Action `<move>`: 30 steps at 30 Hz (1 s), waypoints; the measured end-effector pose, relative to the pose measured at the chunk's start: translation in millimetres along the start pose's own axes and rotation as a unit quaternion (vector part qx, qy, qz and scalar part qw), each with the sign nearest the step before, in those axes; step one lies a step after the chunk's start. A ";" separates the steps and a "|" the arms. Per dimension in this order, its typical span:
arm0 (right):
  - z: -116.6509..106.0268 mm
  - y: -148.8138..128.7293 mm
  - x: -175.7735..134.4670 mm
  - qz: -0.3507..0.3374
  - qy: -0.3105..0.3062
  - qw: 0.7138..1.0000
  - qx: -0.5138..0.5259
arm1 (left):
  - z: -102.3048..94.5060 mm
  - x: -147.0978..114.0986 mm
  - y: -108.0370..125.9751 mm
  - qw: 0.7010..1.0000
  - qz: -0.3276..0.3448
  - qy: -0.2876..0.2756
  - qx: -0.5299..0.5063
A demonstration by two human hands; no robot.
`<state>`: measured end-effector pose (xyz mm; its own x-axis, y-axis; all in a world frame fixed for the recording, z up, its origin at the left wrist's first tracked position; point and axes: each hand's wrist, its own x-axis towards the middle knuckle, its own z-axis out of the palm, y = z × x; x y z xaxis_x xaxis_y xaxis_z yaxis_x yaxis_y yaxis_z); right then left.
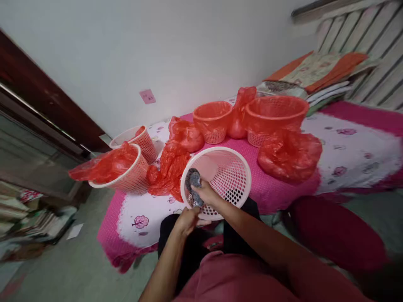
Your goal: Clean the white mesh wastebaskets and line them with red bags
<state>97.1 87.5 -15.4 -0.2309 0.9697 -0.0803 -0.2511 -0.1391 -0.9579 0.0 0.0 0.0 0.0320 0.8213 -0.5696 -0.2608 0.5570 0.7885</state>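
Two hands: both are busy at the pale basket [231,167]. The left hand [188,221] has its grip around the lower rim; the right hand [206,193] reaches inside, its grip clenched on a grey cloth [193,178], perhaps a scouring pad, too blurred to be sure.
Pale basket: tilted, mouth toward the person, at the front edge of the bed [365,132] and partly over the lap [170,235]. Whether its base rests on the bed is hidden.
Rim slip: a hard push from inside could twist the basket loose, since only the left hand seems to steady it; it might then drop off the front edge.
Mesh holes: the grey cloth could snag in them, and pulling it free might bend the thin wall.
Left edge: the tilted basket [138,182] stands close to it, with a red bag [110,163] sagging outward. A knock from the left elbow could send both to the floor [82,243].
Loose plastic: a crumpled bag [171,163] lies just beside the pale basket, so a sideways swing could sweep it along or tear it.
Back row: a lined basket [214,134] stands behind, nearer the wall; a tug on the bed's cover, caught under a knee, could topple it.
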 end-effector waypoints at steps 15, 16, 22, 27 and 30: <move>-38.0 -54.2 -42.4 0.046 -0.173 0.972 0.152 | -6.6 3.4 4.0 1.000 0.000 -0.018 -0.007; -44.7 -55.4 -45.0 0.050 -0.149 0.972 0.174 | -7.6 3.9 3.9 1.000 -0.001 -0.013 -0.009; -93.1 -56.1 -45.5 0.005 0.124 0.959 0.256 | -9.1 8.9 2.1 0.999 0.002 0.017 -0.043; -107.9 -55.5 -38.2 -0.018 0.161 0.966 0.203 | -3.7 11.5 -0.3 0.999 -0.015 0.021 -0.040; -103.3 -51.9 -28.9 -0.067 0.169 0.978 0.101 | -1.4 11.7 -2.2 0.999 -0.018 0.024 -0.039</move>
<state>213.9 87.4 8.1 0.1314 0.9883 -0.0769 -0.4464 -0.0103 -0.8948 -0.4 8.2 -8.8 -0.0038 0.7935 -0.6086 -0.3352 0.5724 0.7483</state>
